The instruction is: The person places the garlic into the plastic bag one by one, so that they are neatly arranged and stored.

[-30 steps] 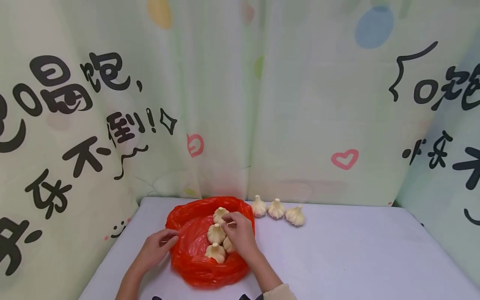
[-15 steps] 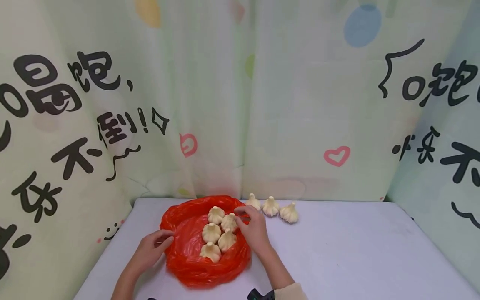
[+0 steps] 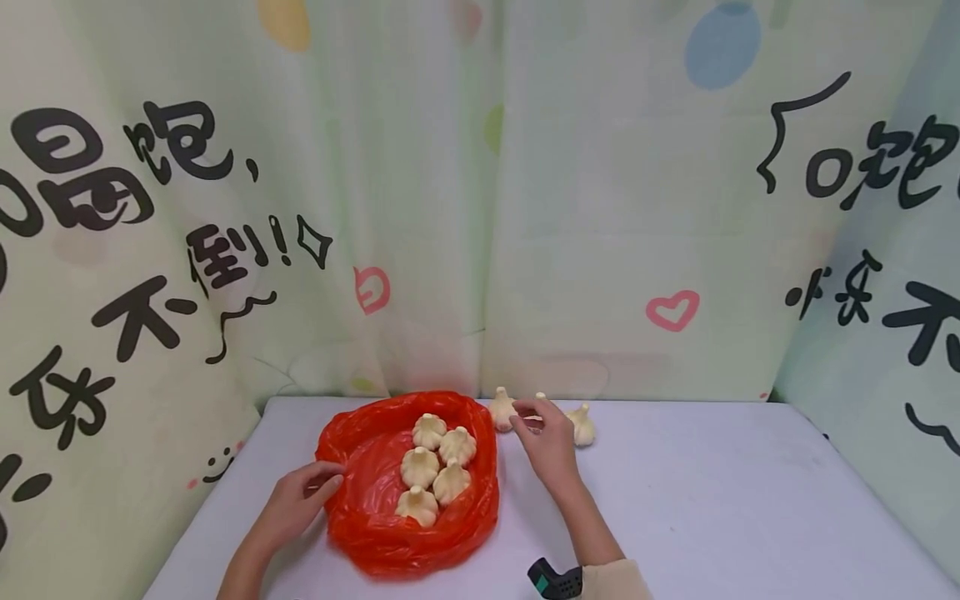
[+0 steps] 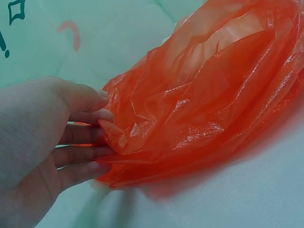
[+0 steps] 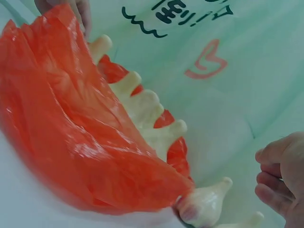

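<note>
A red plastic bag (image 3: pixel 339 435) stands with its mouth open; several garlic bulbs (image 3: pixel 419 468) sit inside, towards its right side. At the bag's left rim, my left hand (image 3: pixel 302 500) pinches the plastic (image 4: pixel 199 109) between thumb and fingers. My right hand (image 3: pixel 553 446) is to the right of the bag, over the row of bulbs on the table. Its fingers are loosely bent with nothing between them, as the right wrist view also shows. The left bulb (image 3: pixel 502 408) and right bulb (image 3: pixel 582 426) of that row show beside the hand; the middle one is mostly hidden.
A white table (image 3: pixel 712 500) carries everything. Behind it hangs a pale green curtain (image 3: pixel 585 208) printed with dark lettering, closing off the back and sides. A black device (image 3: pixel 555 578) sits at my right wrist.
My right hand has let go of a garlic bulb in the bag, moved out over the rim and gone right to the loose bulbs. My left hand stays at the rim.
</note>
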{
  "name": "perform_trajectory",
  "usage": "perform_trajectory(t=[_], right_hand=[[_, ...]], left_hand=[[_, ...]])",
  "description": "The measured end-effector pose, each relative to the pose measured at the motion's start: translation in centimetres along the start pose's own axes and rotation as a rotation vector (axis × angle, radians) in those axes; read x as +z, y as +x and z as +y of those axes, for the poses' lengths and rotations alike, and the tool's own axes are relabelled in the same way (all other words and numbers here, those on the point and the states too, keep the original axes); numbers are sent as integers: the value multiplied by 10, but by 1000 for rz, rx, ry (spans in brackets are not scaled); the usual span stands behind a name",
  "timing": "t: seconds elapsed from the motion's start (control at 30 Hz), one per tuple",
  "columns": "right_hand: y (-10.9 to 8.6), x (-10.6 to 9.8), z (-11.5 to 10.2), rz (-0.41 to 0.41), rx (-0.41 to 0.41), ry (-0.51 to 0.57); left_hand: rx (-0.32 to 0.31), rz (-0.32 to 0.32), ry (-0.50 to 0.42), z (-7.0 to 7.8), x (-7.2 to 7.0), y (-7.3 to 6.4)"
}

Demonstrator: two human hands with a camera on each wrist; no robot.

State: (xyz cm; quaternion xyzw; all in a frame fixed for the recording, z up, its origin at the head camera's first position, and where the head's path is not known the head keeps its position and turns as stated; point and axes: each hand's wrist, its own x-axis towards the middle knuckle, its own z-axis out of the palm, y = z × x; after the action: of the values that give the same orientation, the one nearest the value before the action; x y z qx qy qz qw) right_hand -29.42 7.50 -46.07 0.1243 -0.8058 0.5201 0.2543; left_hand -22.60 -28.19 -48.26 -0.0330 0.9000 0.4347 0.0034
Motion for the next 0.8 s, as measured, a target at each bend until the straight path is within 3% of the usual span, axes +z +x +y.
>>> perform_trajectory(t=[0.27, 0.5, 0.8], right_hand=[[9, -13, 12, 78, 68, -18], [13, -23, 16, 128, 54, -16], [16, -29, 23, 127, 65, -27]], left_hand=[[-7, 3, -3, -1, 0, -1], [-9, 4, -8, -1, -1, -1], [-5, 6, -14, 0, -2, 1]])
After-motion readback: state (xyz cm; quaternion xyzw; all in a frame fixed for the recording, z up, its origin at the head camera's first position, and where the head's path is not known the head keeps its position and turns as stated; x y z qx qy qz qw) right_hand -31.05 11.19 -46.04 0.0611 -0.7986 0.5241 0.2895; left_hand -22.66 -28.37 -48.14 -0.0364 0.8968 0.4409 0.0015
